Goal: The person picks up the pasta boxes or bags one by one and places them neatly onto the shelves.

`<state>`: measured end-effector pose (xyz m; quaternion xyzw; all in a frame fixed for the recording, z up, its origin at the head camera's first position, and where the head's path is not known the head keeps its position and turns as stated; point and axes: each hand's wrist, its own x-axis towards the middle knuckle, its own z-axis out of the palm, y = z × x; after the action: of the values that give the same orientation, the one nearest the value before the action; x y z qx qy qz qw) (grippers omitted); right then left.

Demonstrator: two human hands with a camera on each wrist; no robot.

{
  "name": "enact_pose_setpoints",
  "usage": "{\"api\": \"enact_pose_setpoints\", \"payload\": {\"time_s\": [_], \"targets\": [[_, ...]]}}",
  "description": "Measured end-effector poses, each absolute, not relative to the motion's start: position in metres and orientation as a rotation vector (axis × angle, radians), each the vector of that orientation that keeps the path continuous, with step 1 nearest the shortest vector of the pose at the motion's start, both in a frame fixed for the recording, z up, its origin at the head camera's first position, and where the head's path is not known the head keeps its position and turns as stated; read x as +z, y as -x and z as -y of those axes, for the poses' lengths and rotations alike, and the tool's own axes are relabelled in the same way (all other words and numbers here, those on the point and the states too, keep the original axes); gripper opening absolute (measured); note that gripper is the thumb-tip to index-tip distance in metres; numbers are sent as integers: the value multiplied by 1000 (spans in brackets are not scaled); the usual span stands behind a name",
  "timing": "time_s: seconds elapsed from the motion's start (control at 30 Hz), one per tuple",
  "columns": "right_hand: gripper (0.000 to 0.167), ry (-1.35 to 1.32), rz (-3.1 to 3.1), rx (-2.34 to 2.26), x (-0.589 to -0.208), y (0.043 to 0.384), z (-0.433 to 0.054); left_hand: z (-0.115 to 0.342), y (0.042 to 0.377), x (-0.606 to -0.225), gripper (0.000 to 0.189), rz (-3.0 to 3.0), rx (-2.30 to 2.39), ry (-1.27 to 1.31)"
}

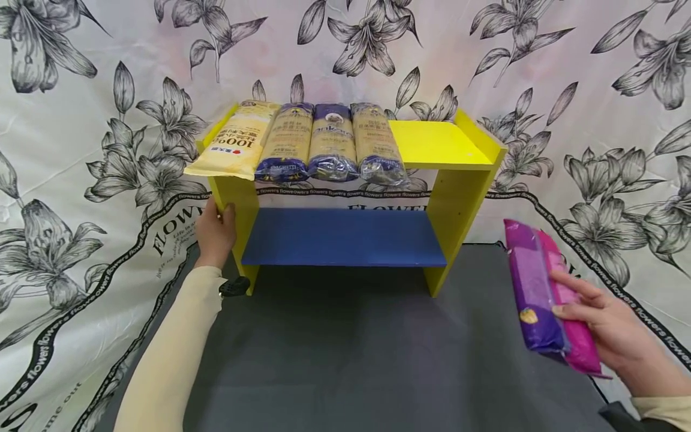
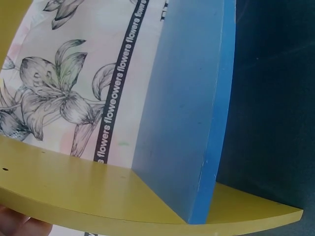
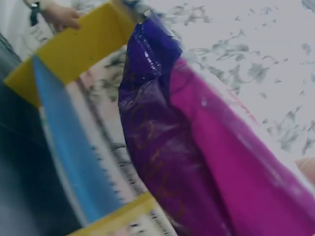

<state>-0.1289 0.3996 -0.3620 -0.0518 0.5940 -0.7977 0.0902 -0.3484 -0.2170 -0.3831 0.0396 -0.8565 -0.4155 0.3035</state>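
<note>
A small yellow-and-blue shelf (image 1: 345, 237) stands against the patterned cloth. My left hand (image 1: 216, 233) holds the front edge of its left side panel; a few fingertips (image 2: 22, 223) show at that panel in the left wrist view. Off to the right of the shelf, my right hand (image 1: 615, 321) grips a purple plastic pack (image 1: 531, 288) together with a pink pack (image 1: 580, 336) lying against it. Both fill much of the right wrist view, the purple pack (image 3: 157, 132) left of the pink pack (image 3: 241, 162). Their contents cannot be made out.
On the top board lie a cream-yellow bag (image 1: 237, 141) and several spaghetti packs (image 1: 333, 141), their ends over the front edge. Bare yellow board (image 1: 437, 144) shows at the right. Below is a blue board (image 1: 345, 237), and dark grey surface (image 1: 335, 360) extends in front.
</note>
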Motion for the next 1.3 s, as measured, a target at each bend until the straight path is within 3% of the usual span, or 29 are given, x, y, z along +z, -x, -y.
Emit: {"api": "enact_pose_setpoints", "payload": {"time_s": [0.33, 0.67, 0.9, 1.13, 1.3], "targets": [[58, 136, -1732, -2590, -235, 183, -401, 218, 346, -382, 34, 2265, -1083, -86], [55, -2, -1837, -2455, -153, 257, -334, 218, 345, -381, 32, 2269, -1078, -94], [54, -95, -1875, -2346, -140, 296, -293, 216, 348, -380, 31, 2276, -1066, -83], [80, -109, -2036, -2163, -151, 318, -259, 217, 349, -382, 30, 2270, -1071, -77], [84, -90, -2135, -2019, -161, 328, -244, 218, 349, -383, 31, 2280, -1070, -88]]}}
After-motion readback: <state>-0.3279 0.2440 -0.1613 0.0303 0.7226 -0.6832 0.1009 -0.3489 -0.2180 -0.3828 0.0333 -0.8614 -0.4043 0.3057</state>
